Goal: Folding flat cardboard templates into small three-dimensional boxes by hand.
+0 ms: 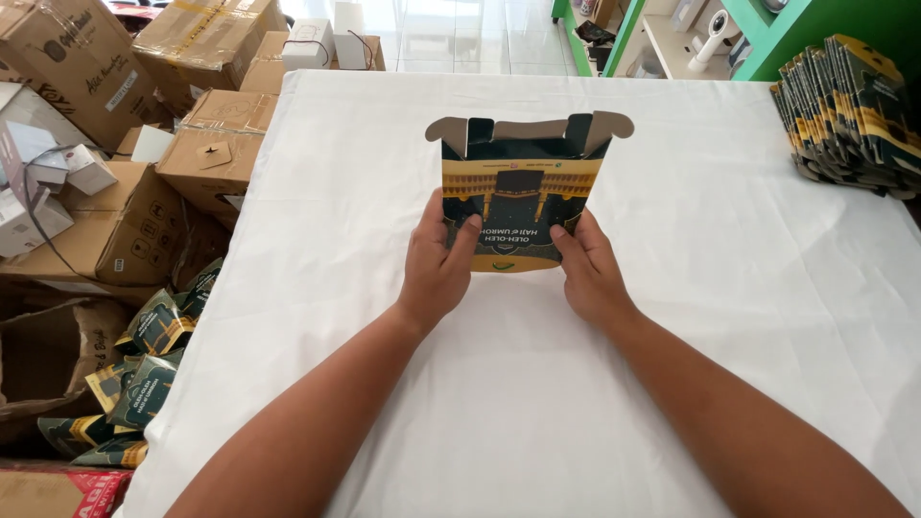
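Both your forearms reach in from 6 o'clock, wrists level. Your left hand [436, 269] and right hand [587, 271] pinch the lower corners of the dark green-and-gold printed cardboard carton [521, 197], thumbs on its face. It stands on the white tablecloth [672, 384], grey flaps open toward 12 o'clock.

Dark-and-gold printed carton [519, 197], flaps open, seemingly upright over white table.
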